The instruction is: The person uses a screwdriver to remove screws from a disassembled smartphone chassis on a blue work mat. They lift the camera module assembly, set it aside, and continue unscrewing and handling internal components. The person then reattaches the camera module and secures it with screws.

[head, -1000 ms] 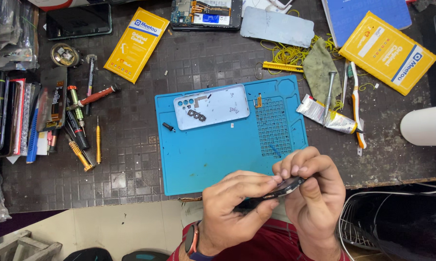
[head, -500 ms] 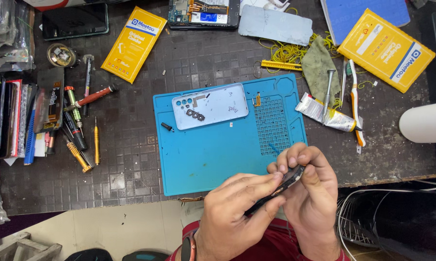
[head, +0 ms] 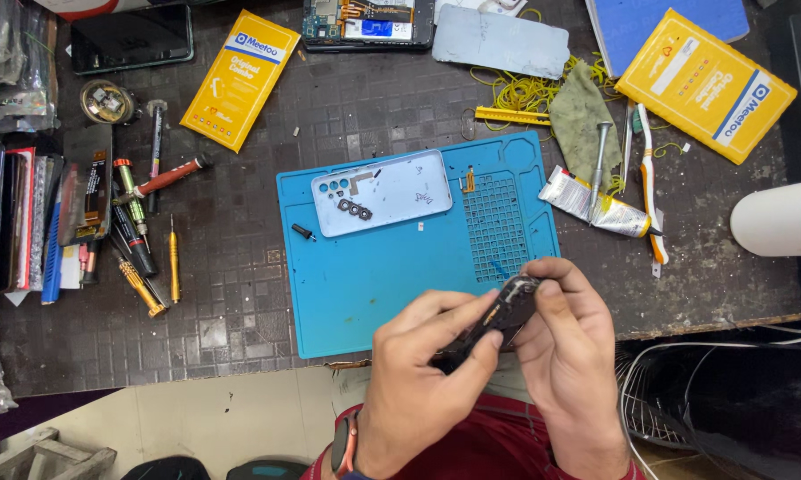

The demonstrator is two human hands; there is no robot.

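**Working a Dark Phone Part Over the Blue Mat**

Pinching a dark phone part (head: 498, 316) from both ends, just off the near right corner of the blue mat (head: 374, 284): left hand (head: 427, 382) closing thumb and fingers tight along its lower edge, right hand (head: 569, 356) clamping its upper, rounded end between thumb and forefinger. Holding it tilted and clear of the mat, not resting on anything.

Judging by how things are lying, appearing to be well into a teardown rather than at either end of it. Already lying detached on the far left part of the mat: a pale back cover (head: 382, 191), smooth and glossy, round-cornered, with camera holes punched at one end and small dark rings (head: 354, 210) sitting on it. Lying opened beyond the mat's far edge: a bare phone body (head: 369, 22) with its boards showing. Nothing looking put back together yet.

Resting right of the mat: a crumpled metallic glue tube (head: 596, 213), a limp green cloth (head: 582, 111) and a white-and-orange toothbrush (head: 649, 196). Lying left of the mat: slim screwdrivers (head: 143, 222) with ridged handles, on a dark, grid-patterned bench surface. Showing on the mat itself: soft, matte rubber with a moulded grid of little cells on its right side.
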